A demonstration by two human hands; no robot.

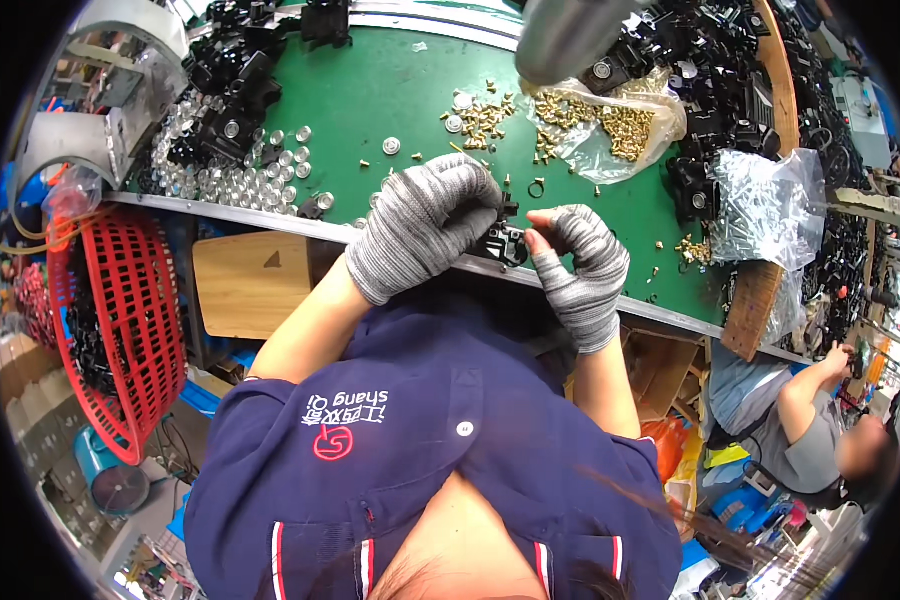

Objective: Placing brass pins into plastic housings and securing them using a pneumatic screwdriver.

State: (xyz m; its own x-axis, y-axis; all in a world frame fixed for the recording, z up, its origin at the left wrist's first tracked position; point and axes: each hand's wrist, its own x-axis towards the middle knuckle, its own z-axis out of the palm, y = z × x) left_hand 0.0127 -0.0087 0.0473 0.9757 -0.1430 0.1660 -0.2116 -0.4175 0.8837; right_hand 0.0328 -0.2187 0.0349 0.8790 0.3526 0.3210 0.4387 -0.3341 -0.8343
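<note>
At the near edge of the green table, a small black part with bright metal bits [505,245] sits between my hands. My left hand [420,225], in a grey striped glove, curls round its left side and hides much of it. From the right, my right hand [585,275], in a matching glove with bare fingertips, reaches to the part with bent fingers. Its thumb and forefinger are drawn close together beside the part; whatever they pinch is too small to make out. Beyond the hands lie a black ring [537,188] and loose brass screws [485,125].
Silvery round caps [270,180] cover the table's left side. A plastic bag of brass screws [625,130] lies beneath a grey lamp-like cylinder [570,40]. Right stands a bag of silver screws [765,205]. Black parts [720,110] pile up behind. A red basket [135,320] hangs left; a person [810,430] sits right.
</note>
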